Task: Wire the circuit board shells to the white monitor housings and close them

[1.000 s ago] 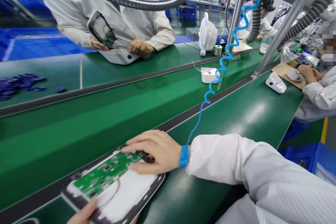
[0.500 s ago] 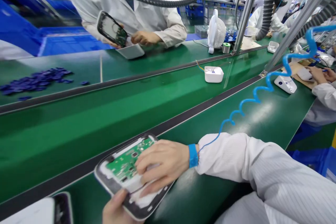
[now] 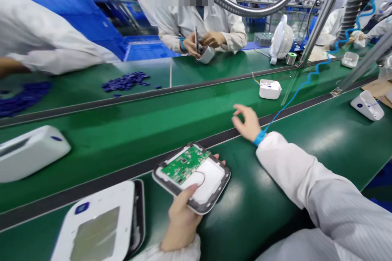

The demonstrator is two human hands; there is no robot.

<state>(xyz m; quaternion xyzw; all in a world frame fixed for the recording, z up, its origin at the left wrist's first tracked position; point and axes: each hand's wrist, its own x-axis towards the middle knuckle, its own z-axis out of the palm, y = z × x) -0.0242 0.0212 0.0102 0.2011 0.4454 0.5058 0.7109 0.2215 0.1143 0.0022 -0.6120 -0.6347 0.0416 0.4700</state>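
Green workbenches run along both sides of a conveyor belt (image 3: 137,126) on a busy factory floor; across it, a co-worker in a white coat (image 3: 171,28) holds a white casing (image 3: 208,55) in both hands. Over the far edge of the near workbench (image 3: 324,130), the left hand (image 3: 183,216) grips a device cover (image 3: 214,171), thumb over its near rim and fingertips showing past the opposite side; whether the cover touches the bench cannot be told. Its inner face is up, with a green circuit board (image 3: 186,161) and a thin dark wire. Holding nothing, the right hand (image 3: 248,124) hovers by the belt's near edge, fingers loosely parted, a blue wrist strap (image 3: 259,137) around its wrist. Toward the near bench's left end lies a white display cover (image 3: 122,200), screen up. Belt-borne are a white housing (image 3: 36,151) at left and a small white shell (image 3: 270,91) near the far edge. Dark-blue buttons (image 3: 125,81) lie heaped on the far bench.
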